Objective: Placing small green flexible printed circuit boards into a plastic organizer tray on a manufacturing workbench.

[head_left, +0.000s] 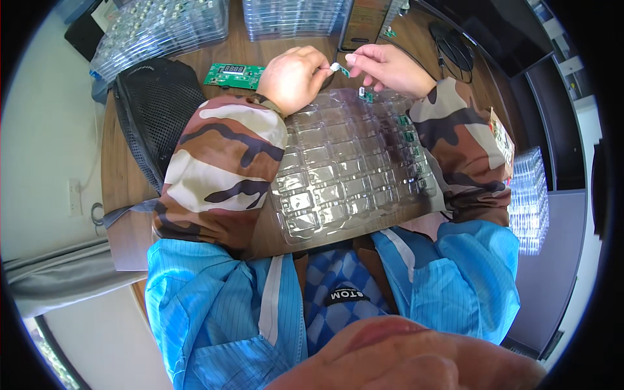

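Note:
My left hand (292,77) and my right hand (389,67) meet above the far edge of a clear plastic blister tray (338,188). Between their fingertips they pinch a small white and green part (338,67). Both forearms wear camouflage sleeve covers over a blue striped coat. The tray lies on the wooden table (123,188) in front of me; several small green parts (409,140) sit in the pockets of its right column, and one (365,94) lies at its far edge. The other pockets look empty.
A green circuit board with a display (233,74) lies left of my left hand. A black mesh pad (156,107) covers the table's left side. Stacks of clear trays stand at the back (156,29) and at the right (530,195). A dark phone-like slab (365,23) and black cable (455,52) lie behind.

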Available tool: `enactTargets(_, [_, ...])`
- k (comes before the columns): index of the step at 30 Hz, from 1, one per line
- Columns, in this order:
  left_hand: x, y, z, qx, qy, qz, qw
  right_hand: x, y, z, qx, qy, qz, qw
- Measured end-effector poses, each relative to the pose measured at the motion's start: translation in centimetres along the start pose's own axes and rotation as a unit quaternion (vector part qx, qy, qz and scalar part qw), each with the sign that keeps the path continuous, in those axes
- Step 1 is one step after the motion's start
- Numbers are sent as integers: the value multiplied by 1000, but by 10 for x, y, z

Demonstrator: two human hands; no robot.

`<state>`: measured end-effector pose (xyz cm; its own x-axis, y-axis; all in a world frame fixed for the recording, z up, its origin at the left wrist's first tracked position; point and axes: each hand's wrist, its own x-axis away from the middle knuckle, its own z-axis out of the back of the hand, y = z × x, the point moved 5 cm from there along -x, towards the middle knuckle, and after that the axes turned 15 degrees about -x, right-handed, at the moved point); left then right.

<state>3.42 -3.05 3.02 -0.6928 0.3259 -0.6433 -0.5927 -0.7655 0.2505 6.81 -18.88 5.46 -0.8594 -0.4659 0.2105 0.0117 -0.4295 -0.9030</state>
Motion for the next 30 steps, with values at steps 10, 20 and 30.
enactTargets(10, [0,-6,1,7,-4,27,1000,7,-23,-31,318,102,249,909])
enactTargets(20, [0,-4,0,9,-38,20,999,4,-21,-39,365,112,234,894])
enactTargets(30, [2,-4,-2,-9,-52,12,999,-6,-19,-5,486,198,182,832])
